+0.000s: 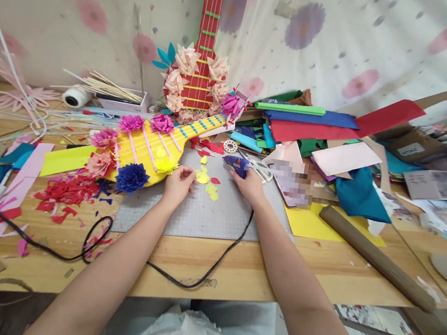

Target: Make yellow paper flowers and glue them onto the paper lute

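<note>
My right hand (248,185) is wrapped round a blue glue gun (237,164), whose nozzle points left above the grey cutting mat (199,222). A black cord hangs from below that hand. My left hand (179,183) is closed in a pinch beside a yellow paper flower (165,162); what its fingers hold, if anything, I cannot make out. The flower sits on the lower edge of a yellow paper guitar (151,149), along with a dark blue paper flower (133,177) and several pink ones. Loose yellow petals (202,177) lie between my hands.
A red paper guitar (203,70) leans upright at the back. Red paper scraps (68,190) lie left of the mat. Scissors (262,170), a phone (287,185) and piled coloured paper (317,122) are to the right. A brown roll (377,258) lies near the front edge.
</note>
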{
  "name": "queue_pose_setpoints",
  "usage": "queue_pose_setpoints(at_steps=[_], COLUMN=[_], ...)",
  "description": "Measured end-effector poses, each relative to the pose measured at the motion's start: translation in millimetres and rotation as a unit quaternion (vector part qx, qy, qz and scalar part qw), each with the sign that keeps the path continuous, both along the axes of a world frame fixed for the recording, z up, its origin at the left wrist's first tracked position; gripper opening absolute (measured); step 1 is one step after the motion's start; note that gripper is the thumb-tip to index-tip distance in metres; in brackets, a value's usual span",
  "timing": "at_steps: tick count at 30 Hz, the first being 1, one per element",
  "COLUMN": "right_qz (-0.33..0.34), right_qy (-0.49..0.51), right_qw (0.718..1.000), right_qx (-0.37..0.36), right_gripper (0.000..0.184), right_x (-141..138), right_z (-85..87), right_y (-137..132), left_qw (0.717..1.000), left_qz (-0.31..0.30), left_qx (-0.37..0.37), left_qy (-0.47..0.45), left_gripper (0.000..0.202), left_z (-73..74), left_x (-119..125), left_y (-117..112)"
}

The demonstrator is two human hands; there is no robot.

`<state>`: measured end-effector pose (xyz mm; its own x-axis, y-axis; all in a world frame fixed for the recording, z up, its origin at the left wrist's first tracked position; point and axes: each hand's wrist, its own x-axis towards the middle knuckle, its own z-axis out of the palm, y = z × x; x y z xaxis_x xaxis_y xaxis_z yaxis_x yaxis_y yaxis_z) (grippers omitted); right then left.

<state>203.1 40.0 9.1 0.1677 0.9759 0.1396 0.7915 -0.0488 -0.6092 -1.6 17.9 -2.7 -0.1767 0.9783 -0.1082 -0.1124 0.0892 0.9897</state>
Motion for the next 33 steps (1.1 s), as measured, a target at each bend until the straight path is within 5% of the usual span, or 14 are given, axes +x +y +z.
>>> queue_pose_setpoints(at_steps=[3,7,13,33], right_qz=[-0.031,0.075,0.15,0.181], right_qy=[0.094,0.229,0.188,0.182], right_qw=[0.995,0.97,0.97,0.966], right_qx=[0.01,-0.022,-0.043,-0.043], right_gripper=[0.04,0.044,0.042,0.041], right_x=[-7,-5,-7,-4], right_z=[0.1,8.1,3.5,0.9], right_y=[-7,-23,-31,-30], left_qw=[1.0,1.0,1.0,1.0], left_qz=[0.001,0.003,0.003,0.007], left_qx=[-0.009,-0.009,-0.012,-0.009], left_qy=[-0.004,0.007,0.01,0.011], left_gripper=[0.01,0.007,0.006,0.008], left_z=[-0.3,-1.4,-0.7,0.2], left_x=[0,1,1,1], left_y=[1,2,1,-1])
